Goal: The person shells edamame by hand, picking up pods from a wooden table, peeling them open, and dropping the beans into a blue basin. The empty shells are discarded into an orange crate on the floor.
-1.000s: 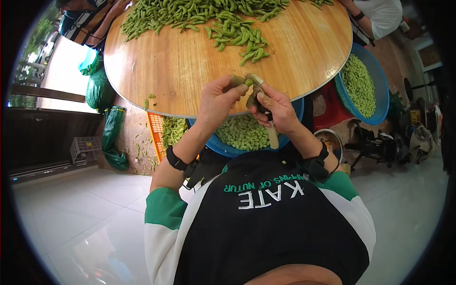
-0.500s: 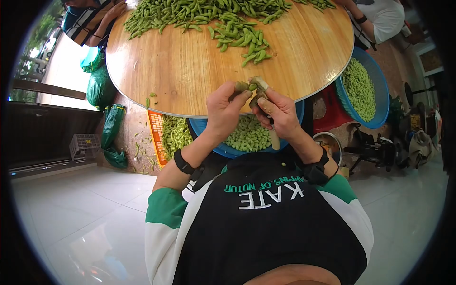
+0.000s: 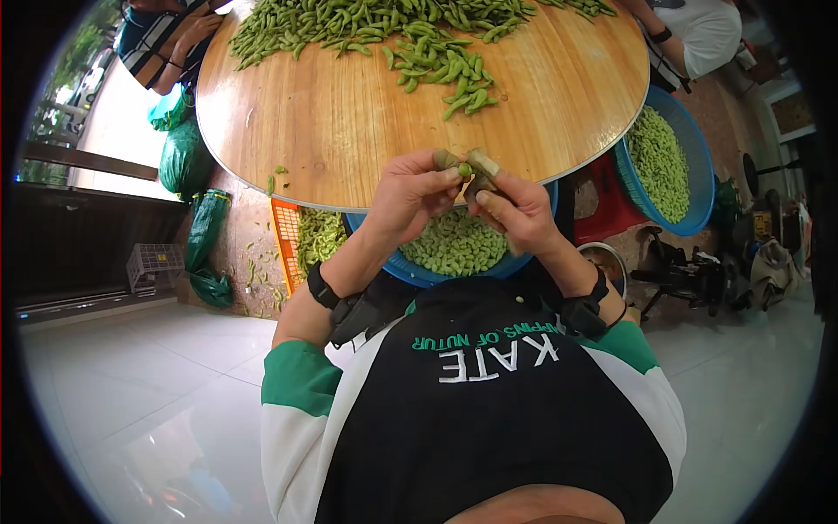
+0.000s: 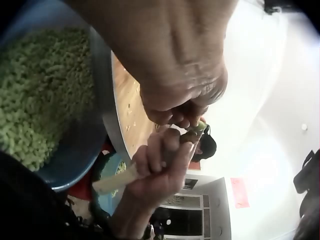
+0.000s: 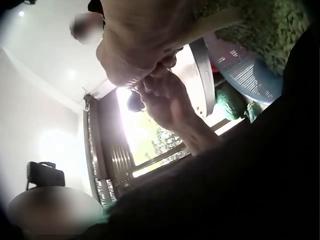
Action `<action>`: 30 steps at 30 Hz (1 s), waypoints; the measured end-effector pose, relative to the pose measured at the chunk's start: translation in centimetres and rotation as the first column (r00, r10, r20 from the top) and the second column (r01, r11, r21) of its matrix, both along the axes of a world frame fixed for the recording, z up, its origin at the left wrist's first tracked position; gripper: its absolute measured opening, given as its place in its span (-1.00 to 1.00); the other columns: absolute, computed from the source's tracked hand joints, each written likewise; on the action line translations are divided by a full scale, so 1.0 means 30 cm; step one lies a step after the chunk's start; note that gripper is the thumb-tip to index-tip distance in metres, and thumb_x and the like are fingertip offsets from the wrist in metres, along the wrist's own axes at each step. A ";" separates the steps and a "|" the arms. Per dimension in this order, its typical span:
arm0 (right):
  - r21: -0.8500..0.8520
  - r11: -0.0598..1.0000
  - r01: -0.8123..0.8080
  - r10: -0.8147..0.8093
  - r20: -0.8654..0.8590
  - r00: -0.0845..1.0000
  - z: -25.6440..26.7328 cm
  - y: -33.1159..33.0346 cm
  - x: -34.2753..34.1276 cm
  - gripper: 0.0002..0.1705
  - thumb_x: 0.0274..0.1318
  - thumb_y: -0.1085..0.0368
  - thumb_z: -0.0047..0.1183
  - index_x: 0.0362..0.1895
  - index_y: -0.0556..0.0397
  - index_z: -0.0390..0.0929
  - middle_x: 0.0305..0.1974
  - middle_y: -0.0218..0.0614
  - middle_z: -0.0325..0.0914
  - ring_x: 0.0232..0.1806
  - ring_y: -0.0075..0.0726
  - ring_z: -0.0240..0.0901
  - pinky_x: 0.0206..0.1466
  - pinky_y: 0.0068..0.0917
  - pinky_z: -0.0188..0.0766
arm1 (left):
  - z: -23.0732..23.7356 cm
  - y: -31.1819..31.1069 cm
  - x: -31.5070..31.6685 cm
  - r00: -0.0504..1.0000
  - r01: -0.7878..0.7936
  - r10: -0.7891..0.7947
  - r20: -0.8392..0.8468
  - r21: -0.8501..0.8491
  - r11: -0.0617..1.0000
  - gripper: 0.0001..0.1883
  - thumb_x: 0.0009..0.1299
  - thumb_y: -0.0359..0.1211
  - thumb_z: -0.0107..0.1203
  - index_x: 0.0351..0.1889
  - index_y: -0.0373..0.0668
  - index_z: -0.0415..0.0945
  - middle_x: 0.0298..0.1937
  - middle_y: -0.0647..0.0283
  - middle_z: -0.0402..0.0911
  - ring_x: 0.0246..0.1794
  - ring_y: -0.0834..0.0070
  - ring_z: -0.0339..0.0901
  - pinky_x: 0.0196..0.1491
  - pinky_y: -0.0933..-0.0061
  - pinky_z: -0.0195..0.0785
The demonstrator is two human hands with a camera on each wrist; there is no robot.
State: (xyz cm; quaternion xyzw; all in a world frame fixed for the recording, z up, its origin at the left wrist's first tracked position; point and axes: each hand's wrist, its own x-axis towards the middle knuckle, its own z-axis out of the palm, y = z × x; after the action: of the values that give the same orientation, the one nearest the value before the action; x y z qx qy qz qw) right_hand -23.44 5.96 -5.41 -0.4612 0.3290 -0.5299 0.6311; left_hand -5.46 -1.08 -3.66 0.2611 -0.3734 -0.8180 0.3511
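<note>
In the head view my left hand [image 3: 406, 196] pinches a green soybean pod [image 3: 465, 169] between thumb and forefinger, just off the table's near edge. My right hand [image 3: 519, 210] meets it there, fingertips right at the pod. Its curled fingers grip a tool with a pale, straight handle [image 4: 115, 181], which sticks out below the palm in the left wrist view; the tool's working end is hidden by the fingers. Brownish coverings show on some fingertips of both hands. Under the hands sits a blue basin [image 3: 410, 272] holding many shelled beans [image 3: 458, 244].
A heap of pods [image 3: 349, 22] lies across the far side of the round wooden table [image 3: 349, 113]. An orange crate [image 3: 284, 236] stands left of the basin, a second blue basin [image 3: 698, 170] of beans at right. Other people sit at both far sides.
Both hands stay together at the pod, with small shifts of the fingers. My right hand has turned, so the pale handle shows less in the head view. The far-left person's hand has moved.
</note>
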 end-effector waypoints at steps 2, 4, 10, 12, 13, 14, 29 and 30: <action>-0.587 0.806 0.077 -0.345 -0.358 0.868 -0.047 -0.015 0.007 -0.53 0.23 0.46 -0.09 0.25 0.12 0.33 -0.36 -0.36 0.51 -0.63 -0.70 0.21 -0.57 -0.76 0.13 | -0.013 0.010 0.009 0.999 0.050 -0.048 -0.024 0.082 0.995 -0.94 0.31 -0.48 0.09 -0.31 -0.26 0.54 -0.51 0.38 0.49 -0.57 0.72 0.31 -0.52 0.72 0.07; -0.618 0.782 0.079 -0.371 -0.361 0.856 -0.068 -0.017 0.007 -0.53 0.24 0.45 -0.09 0.25 0.12 0.32 -0.37 -0.37 0.51 -0.63 -0.71 0.21 -0.57 -0.76 0.12 | -0.022 0.016 0.004 0.998 0.056 -0.057 0.030 0.043 0.998 -0.95 0.33 -0.47 0.07 -0.32 -0.25 0.52 -0.52 0.39 0.47 -0.58 0.72 0.30 -0.53 0.71 0.06; 0.064 0.998 -0.022 0.016 0.086 0.996 0.008 0.031 -0.019 -0.62 0.26 0.40 -0.10 0.16 0.14 0.38 -0.47 -0.41 0.47 -0.69 -0.73 0.13 -0.64 -0.75 0.04 | -0.029 0.039 -0.011 0.995 0.097 -0.097 -0.030 -0.007 0.995 -0.94 0.33 -0.47 0.08 -0.30 -0.27 0.51 -0.46 0.42 0.47 -0.54 0.73 0.29 -0.49 0.70 0.07; 0.095 0.995 -0.030 0.012 0.183 0.983 0.014 0.028 -0.014 -0.66 0.26 0.39 -0.10 0.11 0.15 0.40 -0.49 -0.42 0.45 -0.71 -0.74 0.09 -0.66 -0.75 0.01 | -0.032 0.050 -0.007 0.995 0.101 -0.101 -0.004 -0.043 0.994 -0.93 0.33 -0.47 0.08 -0.29 -0.28 0.52 -0.44 0.42 0.47 -0.52 0.74 0.29 -0.47 0.70 0.08; 0.103 0.994 -0.026 0.012 0.139 0.990 0.018 0.027 -0.011 -0.72 0.26 0.38 -0.09 0.05 0.15 0.42 -0.51 -0.43 0.43 -0.72 -0.74 0.07 -0.67 -0.74 -0.01 | -0.034 0.055 -0.007 0.994 0.106 -0.105 0.019 -0.080 0.991 -0.92 0.32 -0.48 0.08 -0.27 -0.29 0.52 -0.43 0.42 0.48 -0.50 0.74 0.29 -0.45 0.70 0.09; 0.111 0.994 -0.023 0.012 0.093 0.996 0.021 0.026 -0.012 -0.77 0.26 0.37 -0.09 -0.02 0.14 0.43 -0.53 -0.43 0.41 -0.72 -0.74 0.05 -0.68 -0.74 -0.03 | -0.036 0.054 -0.005 0.994 0.109 -0.108 0.018 -0.079 0.991 -0.92 0.32 -0.48 0.08 -0.27 -0.29 0.52 -0.43 0.42 0.48 -0.50 0.74 0.29 -0.45 0.70 0.09; 0.134 0.991 -0.010 0.040 -0.227 0.973 0.014 0.024 0.011 -0.85 0.19 0.33 0.04 -0.21 0.09 0.40 -0.52 -0.41 0.46 -0.64 -0.69 0.26 -0.63 -0.72 0.14 | -0.020 0.105 0.004 0.734 0.291 0.358 0.577 -0.744 0.602 -0.91 0.20 -0.47 0.09 -0.42 -0.30 0.43 -0.50 0.08 0.48 -0.45 0.20 0.48 -0.38 0.29 0.30; 0.132 0.991 -0.010 0.040 -0.226 0.973 0.011 0.030 0.013 -0.85 0.19 0.33 0.04 -0.21 0.09 0.40 -0.52 -0.41 0.46 -0.64 -0.69 0.26 -0.63 -0.72 0.14 | -0.018 0.114 0.001 0.736 0.277 0.387 0.556 -0.769 0.577 -0.91 0.18 -0.47 0.07 -0.43 -0.30 0.41 -0.49 0.02 0.46 -0.43 0.07 0.45 -0.37 0.21 0.29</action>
State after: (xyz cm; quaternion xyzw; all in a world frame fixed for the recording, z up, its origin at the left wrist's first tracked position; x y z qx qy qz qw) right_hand -23.05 6.88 -5.09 -0.4811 0.4270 -0.4431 0.6244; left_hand -5.43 2.32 -4.21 0.3594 -0.7963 -0.3854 0.2970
